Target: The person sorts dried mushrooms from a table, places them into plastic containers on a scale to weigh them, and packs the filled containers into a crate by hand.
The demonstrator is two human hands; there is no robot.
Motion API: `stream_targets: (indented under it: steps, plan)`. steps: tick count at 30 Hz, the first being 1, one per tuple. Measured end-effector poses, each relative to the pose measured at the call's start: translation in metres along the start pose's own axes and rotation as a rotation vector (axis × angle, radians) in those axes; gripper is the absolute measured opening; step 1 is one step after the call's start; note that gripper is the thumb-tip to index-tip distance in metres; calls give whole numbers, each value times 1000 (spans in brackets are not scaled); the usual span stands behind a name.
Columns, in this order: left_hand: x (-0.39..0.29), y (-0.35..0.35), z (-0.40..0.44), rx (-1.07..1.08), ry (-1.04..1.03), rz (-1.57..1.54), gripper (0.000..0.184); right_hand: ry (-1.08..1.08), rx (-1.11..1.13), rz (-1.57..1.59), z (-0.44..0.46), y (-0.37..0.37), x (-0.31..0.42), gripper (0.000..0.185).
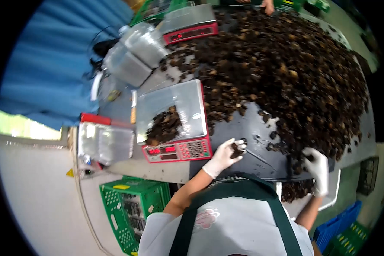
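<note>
My left hand (pixel 224 158), in a white glove, holds a few dark brown pieces on its palm and fingers, just right of the red scale (pixel 177 149). The scale's tray carries a small heap of dark pieces (pixel 164 125), and its red digits are lit. My right hand (pixel 318 168), gloved too, is at the lower edge of the large dark pile (pixel 294 77), its fingers curled round a dark piece. Between my hands, scattered pieces lie on the grey table surface (pixel 251 128).
A second scale (pixel 190 32) stands at the back, near clear plastic containers (pixel 132 53). More containers (pixel 104 141) are at the left. Below are a green crate (pixel 134 209) and a white bin (pixel 335 192). Another person's hand (pixel 268 6) is beyond the pile.
</note>
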State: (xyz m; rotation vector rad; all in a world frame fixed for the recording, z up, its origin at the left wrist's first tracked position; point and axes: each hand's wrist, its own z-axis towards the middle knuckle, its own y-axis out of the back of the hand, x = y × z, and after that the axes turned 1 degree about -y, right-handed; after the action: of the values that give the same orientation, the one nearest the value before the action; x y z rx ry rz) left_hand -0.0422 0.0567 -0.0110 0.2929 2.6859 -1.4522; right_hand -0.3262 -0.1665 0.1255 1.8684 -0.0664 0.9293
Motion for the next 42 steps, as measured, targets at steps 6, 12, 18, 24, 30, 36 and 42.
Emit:
stream_targets:
  steps: [6, 12, 18, 24, 30, 36, 42]
  plan:
    - [3, -5, 5, -37, 5, 168, 33, -385, 94, -654, -31, 43, -54, 24]
    - [-8, -44, -26, -63, -173, 476, 23, -74, -68, -300, 0, -30, 23, 32]
    - [-42, -70, -72, -234, -562, 515, 19, 218, 2, -236, 20, -106, 59, 25]
    - [-116, -63, -124, -865, -1688, 1071, 13, 314, 16, -275, 19, -120, 73, 23]
    - [-164, -8, -132, -1143, -1450, 1922, 33, 316, 5, -273, 35, -132, 66, 20]
    - [-149, -40, -140, -1160, -1580, 1614, 29, 295, 39, -234, 86, -153, 86, 21]
    - [-114, -59, -124, -947, -1669, 1427, 22, 462, -81, -195, 144, -211, 116, 66]
